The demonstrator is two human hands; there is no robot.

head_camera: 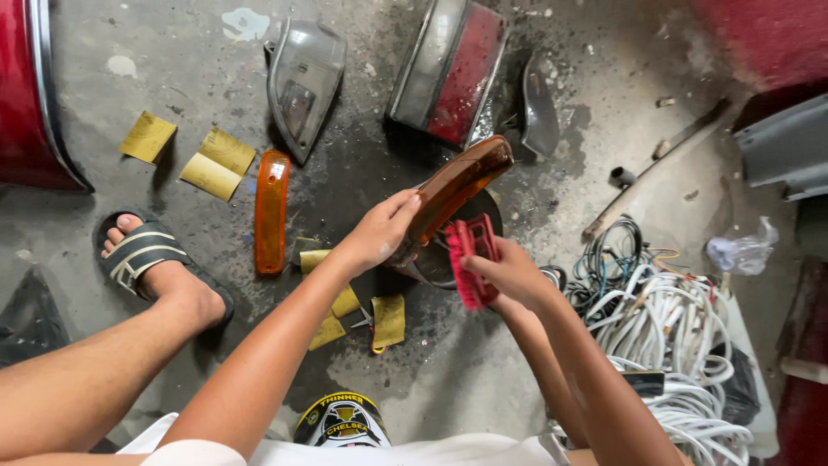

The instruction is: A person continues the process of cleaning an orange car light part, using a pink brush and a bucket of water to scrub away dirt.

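Note:
My left hand [382, 228] grips a long amber lamp lens [459, 181], holding it tilted over a dark round bowl [448, 259] on the wet concrete floor. My right hand [509, 274] holds a red scrubbing brush [470, 255] with its bristles against the lower end of the lens. Both forearms reach forward from the bottom of the view.
A second orange lens [271, 210] lies on the floor at left, near folded yellow sandpaper sheets [216, 162]. A clear headlight [302, 82] and a red tail light [450, 69] lie farther off. White cables [668, 332] pile up at right. A round tin [342, 421] sits near me. My sandalled foot [147, 255] rests at left.

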